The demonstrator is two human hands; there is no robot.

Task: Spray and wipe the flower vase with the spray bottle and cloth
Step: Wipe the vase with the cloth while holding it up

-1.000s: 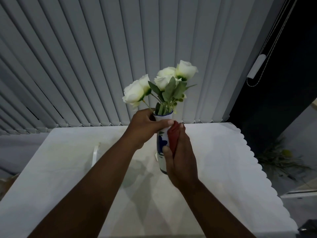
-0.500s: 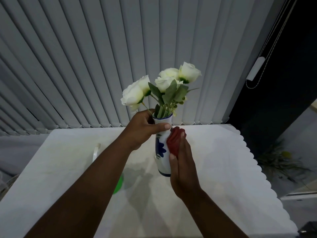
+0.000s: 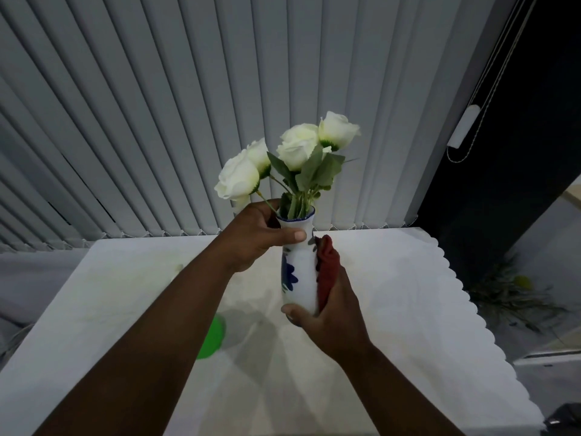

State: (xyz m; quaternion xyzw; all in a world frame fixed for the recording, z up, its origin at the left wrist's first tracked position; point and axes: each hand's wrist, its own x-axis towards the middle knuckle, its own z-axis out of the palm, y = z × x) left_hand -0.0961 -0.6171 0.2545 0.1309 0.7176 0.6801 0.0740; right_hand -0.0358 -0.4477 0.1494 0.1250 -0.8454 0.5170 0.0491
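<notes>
A white vase (image 3: 300, 275) with blue flower painting holds several white roses (image 3: 295, 146) and is lifted above the table. My left hand (image 3: 254, 239) grips the vase's neck just under the rim. My right hand (image 3: 330, 306) wraps the vase's lower right side and presses a dark red cloth (image 3: 327, 272) against it. A green object (image 3: 213, 338), perhaps part of the spray bottle, shows on the table beside my left forearm, mostly hidden by it.
A white table (image 3: 393, 309) with a scalloped right edge lies below the hands. Grey vertical blinds (image 3: 157, 121) hang behind it. A blind cord weight (image 3: 462, 127) hangs at the right. Dark floor and a plant (image 3: 509, 294) lie beyond the right edge.
My right hand with the red cloth has slid down the vase's right side, uncovering more of the vase body. The left hand keeps its hold at the neck.
</notes>
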